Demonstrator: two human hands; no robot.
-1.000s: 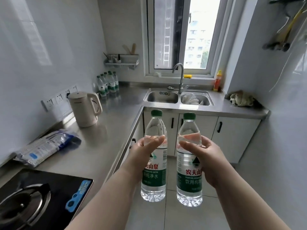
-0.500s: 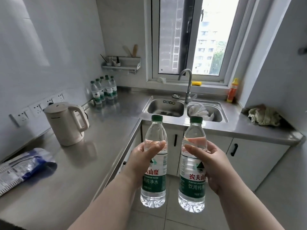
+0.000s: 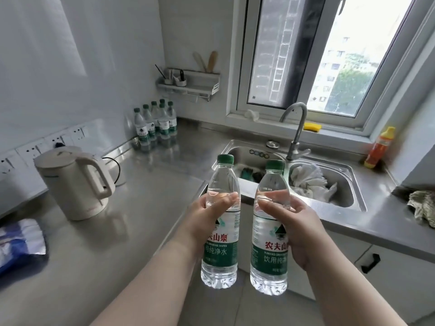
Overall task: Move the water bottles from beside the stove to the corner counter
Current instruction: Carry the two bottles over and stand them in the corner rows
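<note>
I hold two clear water bottles with green caps and green-and-red labels upright in front of me, above the floor by the counter edge. My left hand (image 3: pixel 207 217) grips the left bottle (image 3: pixel 221 252) around its upper body. My right hand (image 3: pixel 294 222) grips the right bottle (image 3: pixel 269 257) the same way. Several more bottles of the same kind (image 3: pixel 156 122) stand in a cluster in the far corner of the steel counter (image 3: pixel 150 189), against the wall.
A cream electric kettle (image 3: pixel 75 182) stands on the counter at left, with a blue-and-white packet (image 3: pixel 18 241) near the left edge. A double sink (image 3: pixel 303 182) with tap and cloths lies to the right. An orange bottle (image 3: pixel 379 147) stands by the window.
I have moved forward along the counter with both bottles; the kettle, sink and corner bottles appear closer, and the stove has dropped out of view.
</note>
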